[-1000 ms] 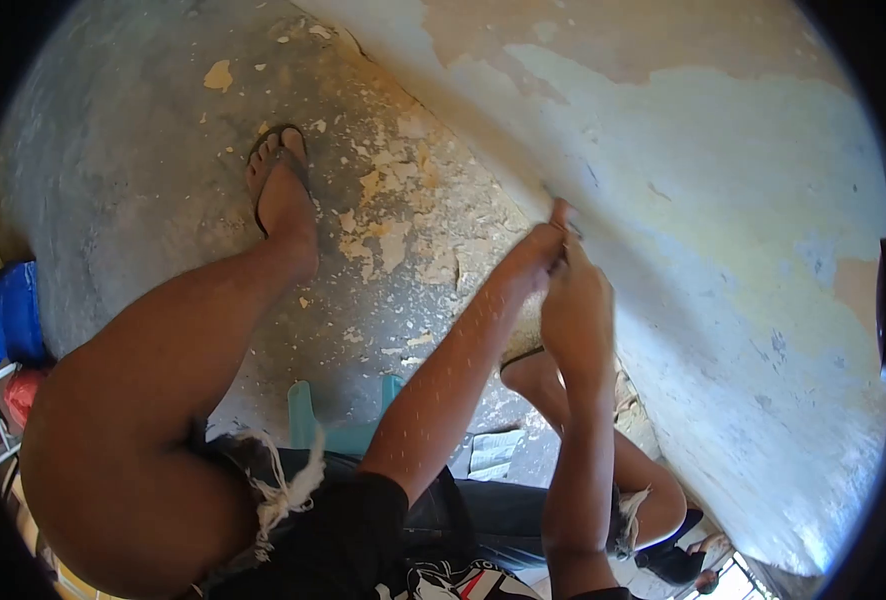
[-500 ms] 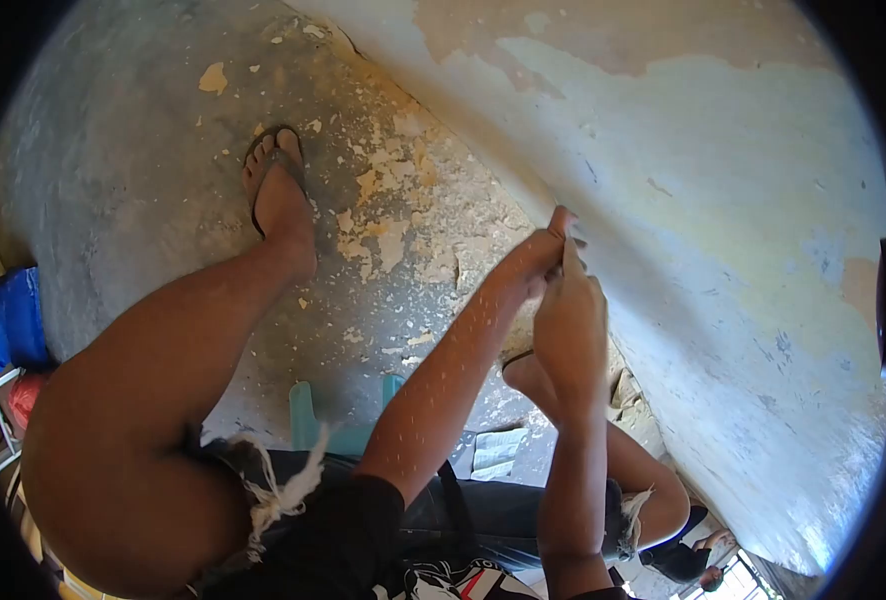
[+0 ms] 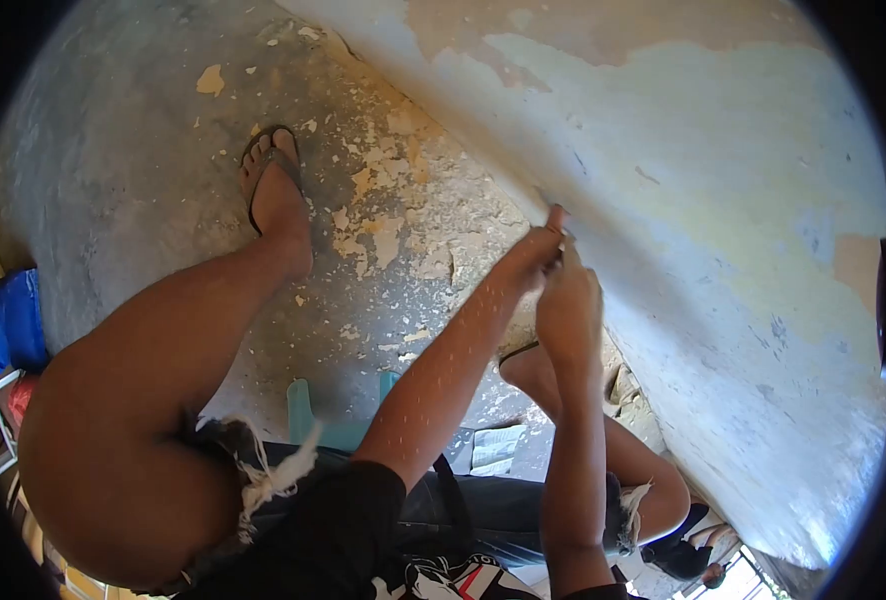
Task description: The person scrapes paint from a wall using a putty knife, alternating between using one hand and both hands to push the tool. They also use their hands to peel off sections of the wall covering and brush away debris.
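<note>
Placed wall (image 3: 733, 230) just right of and beyond both hands, rising from floor (image 3: 133, 170) along a line slanting from far left to near right. Found left hand (image 3: 535, 253) foremost of the pair, one fingertip (image 3: 557, 214) pointing away and overlapping the wall's foot in view. Found right hand (image 3: 570, 310) tucked just behind, to the near right, back of it alongside the wall's lower edge. Judged left hand nearer to the far stretch of wall; could not tell touching from just short. Read both hands as bunched together, fingers curled; could not tell, for blur and overlap, anything pinched between.

Logged flakes (image 3: 388, 240) scattered left of the hands, and sandalled left foot (image 3: 281, 190) well apart, farther left.

Against the frame half a second back, noted little: a slight leftward slide of the whole view, the same stretch of wall beside the hands. Lost what looked then like a straight right finger along the left hand, now muddled in the overlap.
</note>
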The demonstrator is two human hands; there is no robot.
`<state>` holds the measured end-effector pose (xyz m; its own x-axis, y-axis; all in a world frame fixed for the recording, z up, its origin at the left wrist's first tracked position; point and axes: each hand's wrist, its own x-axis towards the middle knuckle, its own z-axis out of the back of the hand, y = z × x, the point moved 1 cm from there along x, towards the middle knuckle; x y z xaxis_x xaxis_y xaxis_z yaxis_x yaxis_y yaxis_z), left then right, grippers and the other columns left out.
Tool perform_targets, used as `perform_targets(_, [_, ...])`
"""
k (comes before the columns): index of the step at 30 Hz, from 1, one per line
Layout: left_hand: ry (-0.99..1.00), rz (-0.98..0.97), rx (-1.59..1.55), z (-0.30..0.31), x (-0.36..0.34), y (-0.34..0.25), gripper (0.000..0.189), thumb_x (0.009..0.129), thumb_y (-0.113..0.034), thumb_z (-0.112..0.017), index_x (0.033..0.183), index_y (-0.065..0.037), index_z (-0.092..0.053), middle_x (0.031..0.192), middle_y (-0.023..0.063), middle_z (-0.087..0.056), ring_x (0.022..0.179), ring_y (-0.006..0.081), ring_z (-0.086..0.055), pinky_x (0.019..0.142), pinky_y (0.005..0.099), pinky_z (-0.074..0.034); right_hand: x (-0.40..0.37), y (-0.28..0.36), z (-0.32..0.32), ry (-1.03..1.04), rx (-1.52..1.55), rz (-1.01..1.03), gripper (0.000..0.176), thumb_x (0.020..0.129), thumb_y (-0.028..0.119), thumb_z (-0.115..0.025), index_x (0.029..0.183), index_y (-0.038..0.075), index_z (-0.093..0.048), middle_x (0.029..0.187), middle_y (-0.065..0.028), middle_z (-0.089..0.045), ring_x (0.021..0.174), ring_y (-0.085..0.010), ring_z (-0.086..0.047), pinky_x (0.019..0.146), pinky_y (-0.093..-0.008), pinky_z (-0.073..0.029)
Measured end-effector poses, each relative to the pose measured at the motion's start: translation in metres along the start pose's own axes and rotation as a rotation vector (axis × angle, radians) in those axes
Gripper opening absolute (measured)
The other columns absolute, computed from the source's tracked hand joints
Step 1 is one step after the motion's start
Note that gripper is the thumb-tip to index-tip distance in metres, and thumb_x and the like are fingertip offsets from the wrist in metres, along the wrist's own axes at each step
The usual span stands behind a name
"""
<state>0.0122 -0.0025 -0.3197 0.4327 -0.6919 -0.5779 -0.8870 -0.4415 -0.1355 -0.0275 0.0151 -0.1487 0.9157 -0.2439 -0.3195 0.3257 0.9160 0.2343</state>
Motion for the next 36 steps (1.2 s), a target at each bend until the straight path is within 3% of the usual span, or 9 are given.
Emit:
perform_targets(3, [-0.159,-0.034,-0.055,-0.007,-0.029,-0.019,0.064,0.098,-0.063,-0.032,0.098,-0.004,-0.06,0.073,0.0035,-0.055,0.052,0.0139,-0.041,0.051,0.028,-0.037,0.011,-0.013,-0.015,0.094,-0.062,0.111,0.039,0.093,0.001,-0.041,0.13,-0.005,-0.053,0.096,-0.0275,-0.068,0.092,-0.0444,-0.064,0.08,-0.0524,-0.048])
perform_targets(8, [-0.072,-0.069,0.146,-0.004,-0.012,-0.003,0.064,0.098,-0.06,-0.034,0.103,0.0,-0.058,0.069,0.0059,-0.057,0.05,0.0138,-0.042,0.051,0.0281,-0.041,0.002,-0.005,-0.011,0.049,0.015,-0.001,0.036,0.095,0.004,-0.041,0.127,-0.005,-0.054,0.096,-0.029,-0.066,0.093,-0.0472,-0.062,0.08,-0.0535,-0.046])
perform_targets(12, [-0.167,0.052,-0.07,0.0,-0.024,-0.007,0.06,0.094,-0.059,-0.043,0.1,-0.001,-0.055,0.063,0.0003,-0.045,0.047,0.0131,-0.038,0.048,0.029,-0.037,-0.008,-0.002,-0.005,0.029,0.009,0.092,0.036,0.096,0.007,-0.04,0.127,-0.007,-0.054,0.098,-0.0294,-0.066,0.094,-0.0466,-0.062,0.081,-0.0527,-0.046])
perform_targets(14, [0.029,0.059,-0.098,-0.023,-0.045,-0.01,0.064,0.09,-0.05,-0.048,0.123,0.005,-0.043,0.097,0.0131,-0.054,0.079,0.0187,-0.052,0.065,0.0337,-0.048,-0.028,0.01,0.027,0.031,0.06,-0.004,0.034,0.096,0.008,-0.04,0.123,-0.006,-0.056,0.099,-0.0317,-0.064,0.094,-0.0477,-0.06,0.082,-0.051,-0.045])
perform_targets(17, [-0.012,0.041,-0.175,-0.053,-0.074,-0.017,0.05,0.089,-0.045,-0.053,0.11,0.0,-0.049,0.088,0.011,-0.055,0.072,0.0184,-0.052,0.06,0.0315,-0.045,-0.04,0.022,0.062,-0.146,0.005,0.078,0.033,0.096,0.009,-0.041,0.119,-0.006,-0.059,0.1,-0.0324,-0.063,0.094,-0.0475,-0.06,0.083,-0.049,-0.046])
perform_targets(21, [-0.015,-0.048,-0.086,-0.067,-0.067,-0.012,0.04,0.09,-0.04,-0.049,0.102,-0.002,-0.05,0.083,0.0092,-0.054,0.069,0.0176,-0.051,0.058,0.0327,-0.043,0.003,0.019,0.043,0.083,0.037,-0.019,0.034,0.093,0.009,-0.04,0.117,-0.008,-0.059,0.102,-0.0329,-0.063,0.096,-0.0494,-0.058,0.085,-0.0501,-0.046])
perform_targets(25, [-0.053,-0.205,0.006,-0.059,-0.052,-0.039,0.032,0.091,-0.036,-0.046,0.093,-0.005,-0.051,0.078,0.0074,-0.052,0.065,0.0168,-0.049,0.056,0.0339,-0.041,-0.014,0.015,0.024,-0.028,0.025,0.145,0.035,0.094,0.008,-0.041,0.121,-0.007,-0.057,0.099,-0.0331,-0.063,0.096,-0.0498,-0.058,0.085,-0.0516,-0.045])
perform_targets(27, [-0.091,-0.221,0.039,-0.051,-0.05,-0.026,0.029,0.092,-0.034,-0.044,0.089,-0.006,-0.051,0.075,0.0065,-0.051,0.063,0.0163,-0.048,0.055,0.0345,-0.041,-0.041,0.028,0.054,-0.107,0.081,-0.019,0.035,0.096,0.009,-0.04,0.123,-0.005,-0.057,0.1,-0.0322,-0.063,0.096,-0.0483,-0.059,0.085,-0.0513,-0.045])
perform_targets(36, [-0.023,-0.264,0.443,-0.055,-0.06,-0.035,0.022,0.09,-0.02,-0.038,0.077,-0.007,-0.05,0.066,0.006,-0.049,0.056,0.0177,-0.045,0.055,0.0382,-0.043,-0.025,0.023,0.037,-0.019,0.061,-0.064,0.034,0.098,0.01,-0.042,0.123,-0.007,-0.057,0.112,-0.0297,-0.062,0.103,-0.0436,-0.06,0.089,-0.0471,-0.046])
